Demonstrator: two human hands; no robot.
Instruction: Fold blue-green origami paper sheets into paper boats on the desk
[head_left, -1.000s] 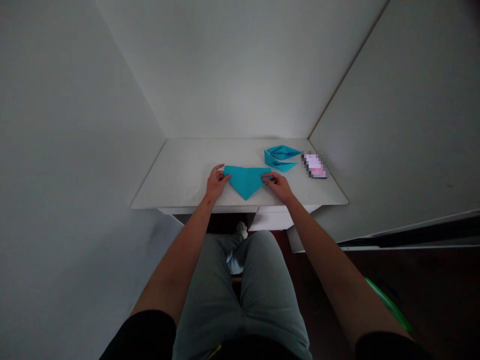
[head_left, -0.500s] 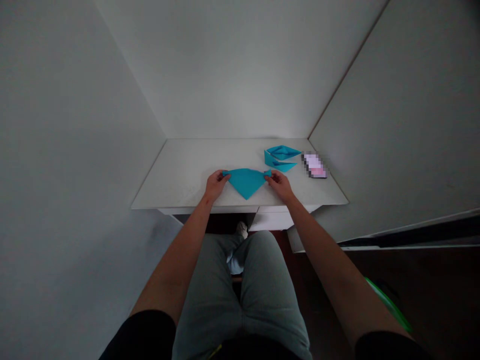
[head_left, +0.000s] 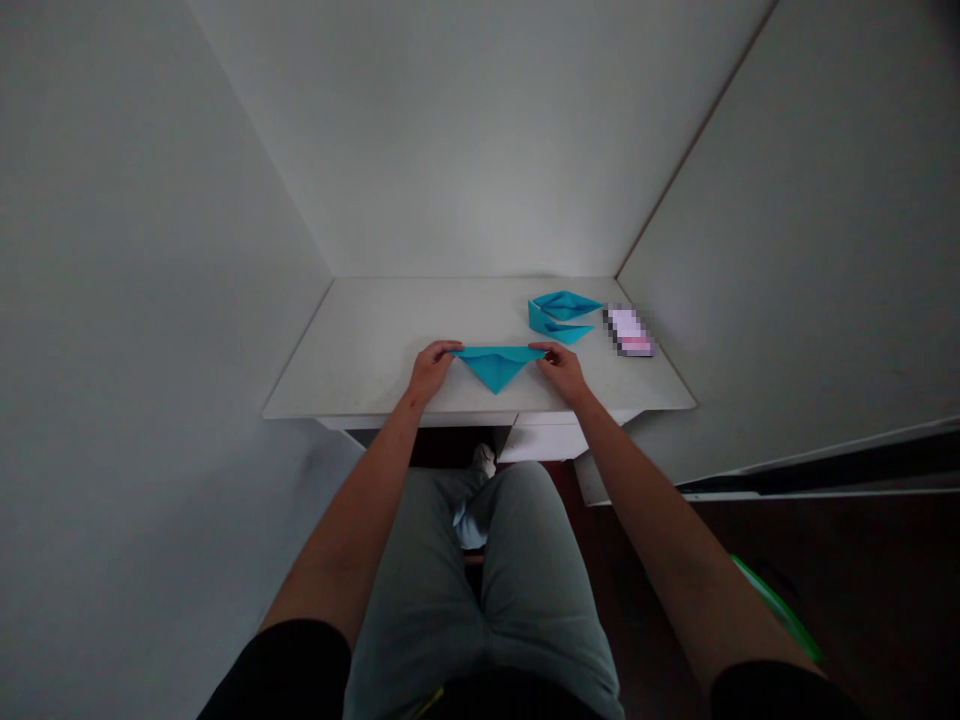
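A sheet of blue paper point(head_left: 495, 368) is held above the front part of the white table, its straight folded edge at the back and a point toward me. My left hand point(head_left: 435, 368) grips its left corner between thumb and fingers. At the right corner, my right hand point(head_left: 559, 370) pinches the paper in the same way. Behind my right hand lie two folded blue paper pieces point(head_left: 565, 304), point(head_left: 564, 330), close together.
The white table point(head_left: 360, 345) stands against the wall. A phone point(head_left: 630, 332) with a blurred screen lies at its right side. Below the front edge are a white drawer point(head_left: 544, 440) and my legs. A green-edged object point(head_left: 780, 610) is at the lower right.
The paper's curved upper part has folded over into a straight back edge, and its front point has drawn back slightly. My fingers have shifted onto the ends of that edge.
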